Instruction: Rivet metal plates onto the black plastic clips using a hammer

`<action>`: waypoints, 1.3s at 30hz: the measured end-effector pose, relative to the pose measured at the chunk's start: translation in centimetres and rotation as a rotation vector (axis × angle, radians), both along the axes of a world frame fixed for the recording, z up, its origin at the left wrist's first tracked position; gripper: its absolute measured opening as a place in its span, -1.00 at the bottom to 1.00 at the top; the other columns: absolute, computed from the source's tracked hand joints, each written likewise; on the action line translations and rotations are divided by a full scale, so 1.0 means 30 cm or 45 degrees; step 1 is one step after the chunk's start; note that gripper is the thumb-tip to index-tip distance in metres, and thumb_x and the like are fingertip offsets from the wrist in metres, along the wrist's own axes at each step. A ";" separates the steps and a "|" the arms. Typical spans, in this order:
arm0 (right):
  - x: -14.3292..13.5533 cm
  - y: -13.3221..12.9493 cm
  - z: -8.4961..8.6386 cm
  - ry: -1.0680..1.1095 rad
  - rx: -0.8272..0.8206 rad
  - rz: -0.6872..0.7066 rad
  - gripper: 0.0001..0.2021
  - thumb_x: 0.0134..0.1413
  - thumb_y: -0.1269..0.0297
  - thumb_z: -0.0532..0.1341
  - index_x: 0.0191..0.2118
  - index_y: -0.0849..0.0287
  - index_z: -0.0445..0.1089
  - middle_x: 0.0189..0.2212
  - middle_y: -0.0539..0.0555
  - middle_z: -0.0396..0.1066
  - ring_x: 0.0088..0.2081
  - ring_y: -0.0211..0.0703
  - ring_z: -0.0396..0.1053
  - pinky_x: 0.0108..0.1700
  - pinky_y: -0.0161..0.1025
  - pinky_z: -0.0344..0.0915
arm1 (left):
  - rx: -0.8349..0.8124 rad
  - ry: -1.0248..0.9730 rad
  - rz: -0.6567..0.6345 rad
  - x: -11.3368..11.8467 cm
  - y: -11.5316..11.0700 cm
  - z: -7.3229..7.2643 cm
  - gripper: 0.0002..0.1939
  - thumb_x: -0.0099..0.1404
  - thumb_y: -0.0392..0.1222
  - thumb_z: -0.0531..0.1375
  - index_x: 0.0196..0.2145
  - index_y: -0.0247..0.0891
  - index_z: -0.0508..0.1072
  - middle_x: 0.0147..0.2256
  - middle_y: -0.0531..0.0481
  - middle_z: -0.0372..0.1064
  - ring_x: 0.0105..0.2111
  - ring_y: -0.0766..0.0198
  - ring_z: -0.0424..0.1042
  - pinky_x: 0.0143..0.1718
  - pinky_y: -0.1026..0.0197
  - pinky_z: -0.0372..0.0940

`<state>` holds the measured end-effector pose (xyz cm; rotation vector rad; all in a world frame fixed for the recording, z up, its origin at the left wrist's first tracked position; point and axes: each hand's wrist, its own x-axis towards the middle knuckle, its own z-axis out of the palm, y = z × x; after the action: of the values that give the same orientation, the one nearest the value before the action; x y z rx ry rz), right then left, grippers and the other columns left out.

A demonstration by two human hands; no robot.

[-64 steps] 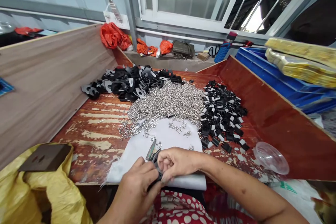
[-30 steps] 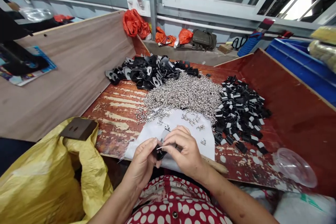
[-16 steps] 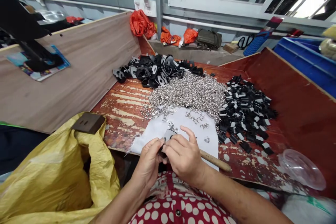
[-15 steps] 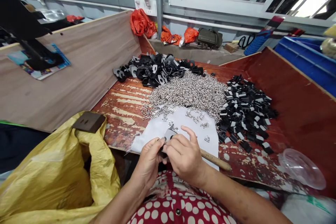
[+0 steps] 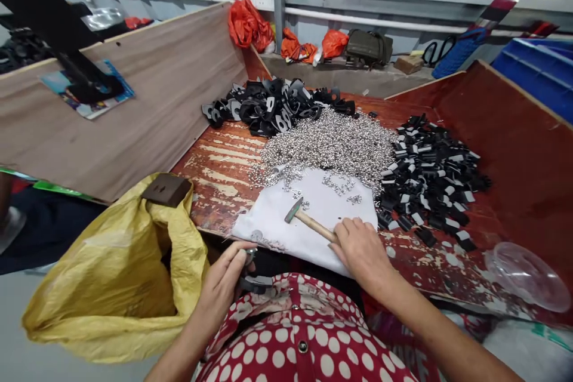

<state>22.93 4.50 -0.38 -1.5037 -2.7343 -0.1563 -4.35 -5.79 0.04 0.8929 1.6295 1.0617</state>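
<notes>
Hammer [image 5: 316,225] and right hand [image 5: 363,250] are meeting at the front of the worn red bench [image 5: 201,164]: the steel head is lying on the white cloth [image 5: 313,253], and the fingers and thumb are gripping the near end of the wooden handle. Off the bench's edge, the left hand [image 5: 226,274] is hanging just beside the polka-dot shirt [image 5: 286,328], its curled fingers holding a curved black piece [image 5: 255,285]. Something shiny is glinting near those fingertips, though from where I'm standing I can't tell whether it is forming part of the piece. Beyond the hammer, silvery metal fasteners [image 5: 331,143] are lying heaped, some resting on the cloth; similar black parts [image 5: 277,106] are piling up at the back left, and black clips with pale faces [image 5: 430,179] are crowding the right. No blow is being struck, so I'm judging this as a tool-handling step, the hammer being either taken up or laid down; the pose isn't telling me which. Any hammering, I'm thinking, is calling for the piece to be sitting firmly on the cloth, with the left fingers steadying it well away from the head.
</notes>
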 end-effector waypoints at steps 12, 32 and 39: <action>0.099 -0.144 0.083 0.701 -0.128 0.295 -0.45 0.42 0.38 0.04 0.44 0.04 0.03 -0.21 0.12 0.52 -0.31 -0.15 0.49 -0.26 -0.27 0.42 | 0.207 0.417 -0.062 0.129 0.089 -0.163 -0.58 0.48 0.02 -0.05 -0.27 -0.19 0.54 -0.48 0.06 0.37 -0.44 0.19 0.35 -0.32 0.20 0.15; 0.022 -0.097 -0.023 0.487 -0.403 0.277 -0.46 0.40 0.41 0.02 0.42 0.03 0.03 -0.17 0.10 0.43 -0.25 -0.07 0.46 -0.25 -0.15 0.44 | 0.253 0.588 -0.053 -0.015 0.052 -0.096 -0.53 0.46 0.10 -0.05 -0.20 -0.19 0.56 -0.34 -0.02 0.56 -0.31 0.13 0.53 -0.25 0.21 0.37; -0.031 -0.023 -0.099 0.484 -0.254 0.238 -0.57 0.30 0.48 0.07 0.24 0.15 0.28 -0.17 0.19 0.35 -0.18 0.05 0.34 -0.16 -0.03 0.40 | 0.186 1.473 0.002 -0.530 -0.155 -0.014 -0.55 0.30 0.08 -0.05 -0.31 0.00 0.64 -0.28 -0.16 0.63 -0.23 -0.24 0.57 -0.17 -0.24 0.48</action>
<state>22.01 3.80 -3.34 -1.1540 -2.6126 0.3754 -20.23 -10.44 -0.38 1.7971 2.4660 0.6553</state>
